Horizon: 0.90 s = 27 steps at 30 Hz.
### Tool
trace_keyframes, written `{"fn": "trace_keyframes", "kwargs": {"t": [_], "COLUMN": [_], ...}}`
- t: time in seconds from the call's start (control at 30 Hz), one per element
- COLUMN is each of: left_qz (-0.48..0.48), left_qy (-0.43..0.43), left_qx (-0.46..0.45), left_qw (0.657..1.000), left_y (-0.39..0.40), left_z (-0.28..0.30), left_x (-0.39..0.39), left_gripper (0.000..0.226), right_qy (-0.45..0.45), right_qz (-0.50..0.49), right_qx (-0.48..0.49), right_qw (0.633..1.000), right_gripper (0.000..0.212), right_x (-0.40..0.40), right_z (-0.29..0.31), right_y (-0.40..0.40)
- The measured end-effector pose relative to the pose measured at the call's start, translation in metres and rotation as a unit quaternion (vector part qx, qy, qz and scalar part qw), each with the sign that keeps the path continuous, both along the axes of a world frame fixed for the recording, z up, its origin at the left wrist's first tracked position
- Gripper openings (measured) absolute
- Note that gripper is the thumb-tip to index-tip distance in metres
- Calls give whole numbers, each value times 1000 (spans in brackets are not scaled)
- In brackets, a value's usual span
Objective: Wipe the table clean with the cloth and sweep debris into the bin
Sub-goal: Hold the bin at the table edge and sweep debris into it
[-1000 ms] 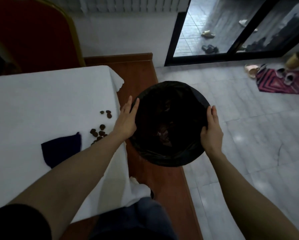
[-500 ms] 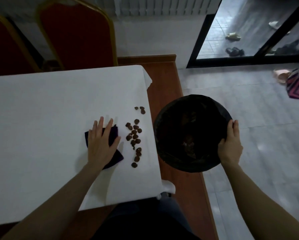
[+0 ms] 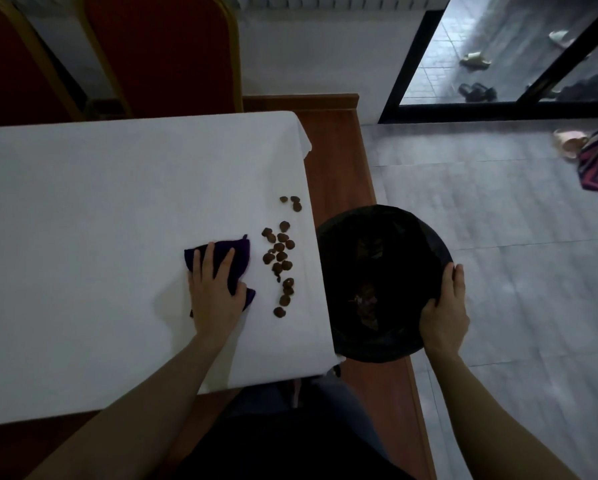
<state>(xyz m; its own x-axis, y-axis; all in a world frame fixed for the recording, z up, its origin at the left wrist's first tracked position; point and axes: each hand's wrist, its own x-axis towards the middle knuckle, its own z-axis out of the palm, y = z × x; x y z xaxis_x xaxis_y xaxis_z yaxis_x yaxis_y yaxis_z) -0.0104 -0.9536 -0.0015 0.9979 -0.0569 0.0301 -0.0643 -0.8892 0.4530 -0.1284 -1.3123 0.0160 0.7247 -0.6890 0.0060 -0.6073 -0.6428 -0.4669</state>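
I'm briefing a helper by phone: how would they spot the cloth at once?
Find the white-covered table. Near its right edge runs a trail of brown debris; just left of it lies the cloth, under the left hand. It is the only dark purple, flat thing there.

I count one dark purple cloth, one black-lined bin, roughly twenty brown debris pieces on one white-covered table, and two red chairs.

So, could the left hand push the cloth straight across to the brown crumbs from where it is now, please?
Probably yes: the left hand lies flat on the cloth, and only bare tablecloth separates it from the crumbs.
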Motion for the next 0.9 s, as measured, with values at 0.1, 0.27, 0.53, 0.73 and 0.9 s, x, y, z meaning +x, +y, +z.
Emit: {"fn": "trace_keyframes", "kwargs": {"t": [0.1, 0.27, 0.53, 0.73, 0.9], "left_qz": [-9, 10, 46, 47, 28], "left_qy": [-17, -19, -9, 7, 12], "left_qx": [-20, -32, -32, -32, -31], "left_qw": [1000, 999, 998, 998, 999], "left_y": [-4, -23, -71, -105, -128], "left_z": [-3, -3, -3, 0, 0], "left_x": [-9, -31, -60, -68, -71], "left_gripper": [57, 56, 58, 59, 58], "right_qy": [-1, 12, 5, 4, -11], "right_qz": [19, 32, 58, 68, 87], "right_qx": [2, 15, 19, 26, 35], "right_qw": [1000, 999, 998, 997, 996], "right_gripper": [78, 77, 77, 79, 78], "right_x": [-3, -2, -7, -14, -18], "right_z": [0, 6, 0, -6, -11], "right_y": [-2, -4, -9, -10, -13]}}
